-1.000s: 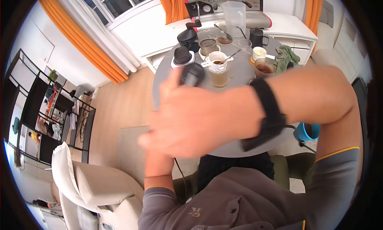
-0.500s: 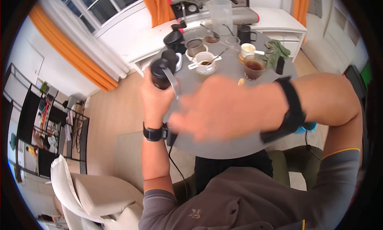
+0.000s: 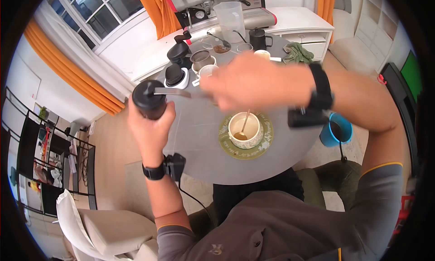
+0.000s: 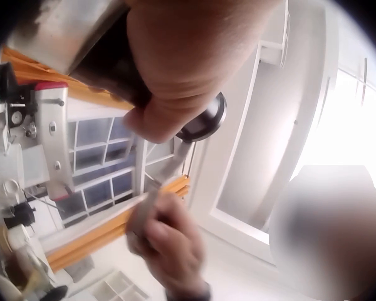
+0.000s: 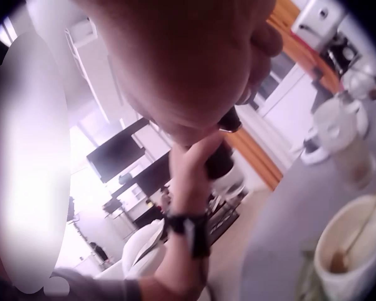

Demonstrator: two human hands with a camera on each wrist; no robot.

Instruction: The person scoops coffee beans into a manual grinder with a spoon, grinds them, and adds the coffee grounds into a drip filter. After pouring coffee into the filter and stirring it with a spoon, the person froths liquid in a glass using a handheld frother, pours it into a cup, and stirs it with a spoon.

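Note:
In the head view a black hand grinder [image 3: 149, 99] is held upright by my left hand [image 3: 152, 125], fingers wrapped round its body, off the table's left side. A flat metal crank arm [image 3: 173, 91] runs from its lid toward my right hand [image 3: 253, 82], which is blurred. The left wrist view shows the right hand [image 4: 169, 244] with its fingers curled round the outer end of the crank [image 4: 169, 172]. Below the right hand, a cup [image 3: 245, 130] with a spoon in it sits on a green patterned plate [image 3: 247, 153].
On the grey table [image 3: 204, 159] stand a white-based black device [image 3: 176, 75], a clear pitcher [image 3: 229, 21], a black kettle [image 3: 259, 39] and a green cloth [image 3: 297, 52]. An espresso machine [image 3: 222, 5] is behind. A blue bin [image 3: 336, 129] stands at the right.
The view has shifted, bringing the cup and plate out from behind my right arm. My left hand and the grinder, largely hidden earlier, now show farther left, and the crank has turned.

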